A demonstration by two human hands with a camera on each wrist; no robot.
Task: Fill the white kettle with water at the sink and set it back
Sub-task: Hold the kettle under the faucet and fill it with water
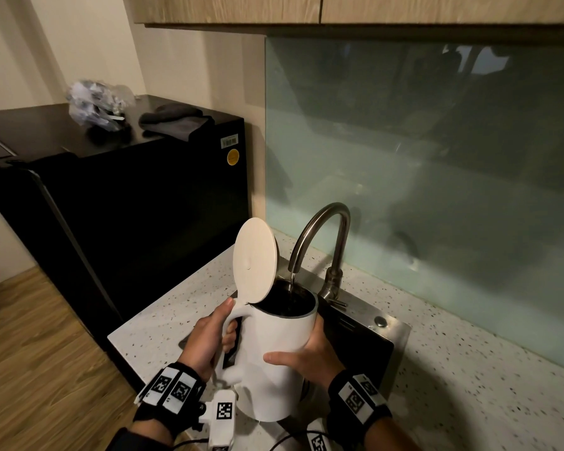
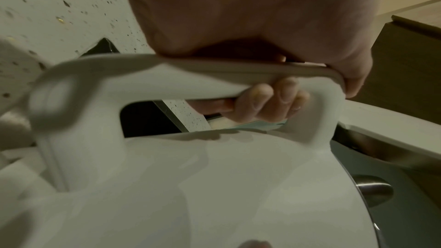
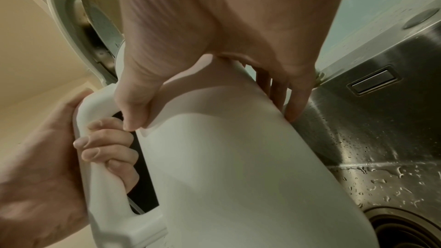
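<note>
The white kettle (image 1: 274, 359) hangs tilted over the steel sink (image 1: 396, 330), its round lid (image 1: 254, 260) flipped up. A thin stream of water (image 1: 292, 281) runs from the curved faucet (image 1: 323, 222) into the kettle's dark mouth. My left hand (image 1: 205, 333) grips the handle (image 2: 214, 82), with its fingers (image 2: 269, 101) curled through the loop. My right hand (image 1: 310, 353) clasps the kettle body (image 3: 238, 167), thumb on the near side and fingers (image 3: 293, 101) on the far side. The water level inside cannot be made out.
A black fridge (image 1: 127, 206) stands left of the speckled countertop (image 1: 469, 369), with a dark cloth (image 1: 176, 120) and a crumpled bag (image 1: 95, 105) on top. A glass backsplash (image 1: 437, 157) rises behind the faucet. The wet basin wall (image 3: 381, 139) and drain (image 3: 410, 229) lie below the kettle.
</note>
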